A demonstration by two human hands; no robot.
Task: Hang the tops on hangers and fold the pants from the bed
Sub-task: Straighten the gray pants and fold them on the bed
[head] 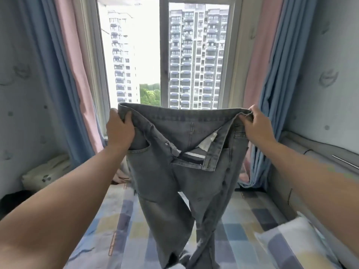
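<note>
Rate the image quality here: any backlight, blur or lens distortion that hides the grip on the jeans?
Head view: the bright window backlights the scene and blows out the sky, yet the grey denim jeans stay readable; wide-angle distortion bows the curtains and stretches the forearms at the edges; slight softness overall, with smearing on the right forearm; the left hand and right hand clearly pinch the waistband.

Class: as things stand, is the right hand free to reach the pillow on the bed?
Probably not: the right hand grips the jeans waistband, as does the left hand. The pillow lies uncovered below.
</note>
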